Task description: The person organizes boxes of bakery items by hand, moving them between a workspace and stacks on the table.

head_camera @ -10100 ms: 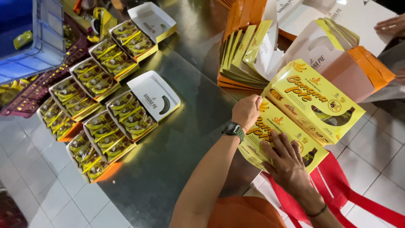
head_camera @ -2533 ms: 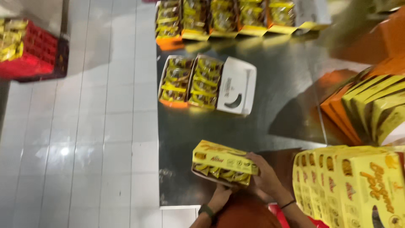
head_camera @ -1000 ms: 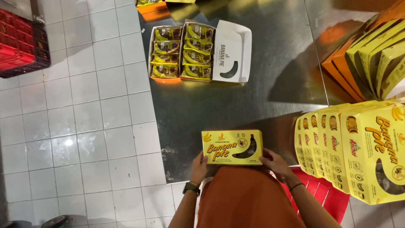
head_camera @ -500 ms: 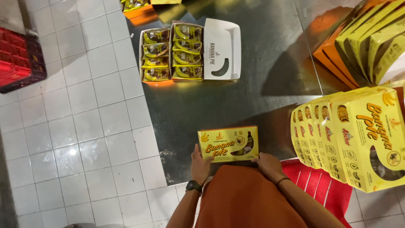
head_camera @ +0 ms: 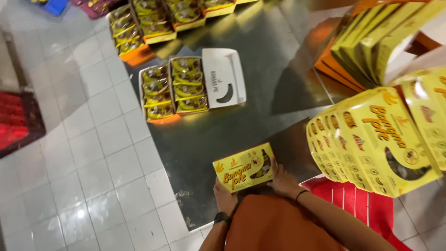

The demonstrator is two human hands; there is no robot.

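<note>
A white tiled floor (head_camera: 69,153) fills the left side, glossy, with a bright spot of light reflected near the bottom left. A steel table (head_camera: 278,88) with a dull, reflective top runs from the top centre down toward the lower middle, its edge meeting the tiles at a slant. A dark red crate (head_camera: 18,121) sits on the floor at the left edge, a blue object (head_camera: 55,5) shows at the top left corner, and a red plastic surface (head_camera: 367,204) lies at the lower right.
</note>
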